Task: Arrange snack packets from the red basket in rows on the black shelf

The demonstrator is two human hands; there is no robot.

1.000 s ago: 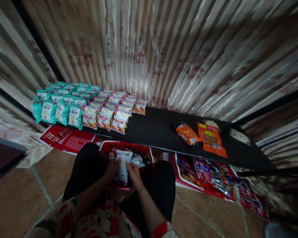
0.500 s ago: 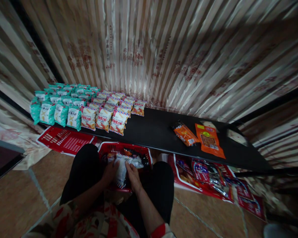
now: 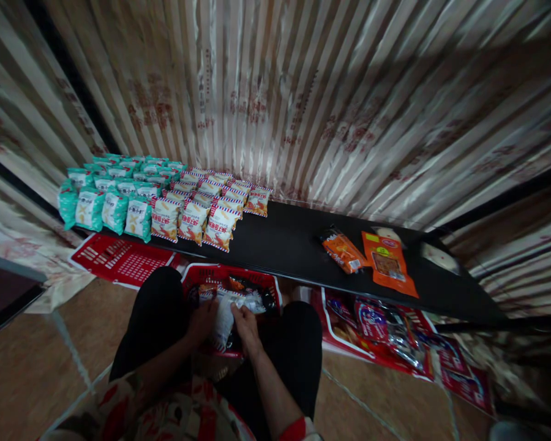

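Observation:
Between my knees, a snack bag (image 3: 223, 321) with a pale back and red-and-blue striped edges is held over a red basket (image 3: 275, 283). My left hand (image 3: 204, 320) grips its left side, and my right hand (image 3: 245, 321) grips its right side with the thumb on top. Other packets lie in the basket beneath, among them a black-and-orange packet (image 3: 239, 282). On the black shelf ahead, cream snack bags (image 3: 221, 225) with the same striped edges stand in rows, beside rows of teal snack bags (image 3: 138, 217).
An orange-and-black packet (image 3: 343, 250) and an orange packet (image 3: 388, 262) lie on the shelf's (image 3: 280, 245) right half, near white rounded pieces (image 3: 439, 257). Below are another red basket (image 3: 371, 324) of packets and, at left, a red basket (image 3: 119, 260). A curtain (image 3: 275, 110) hangs behind.
My hands stay on the same snack bag, which has shifted and tilted slightly between them. The view has moved a little; the bags on the shelf stand as before.

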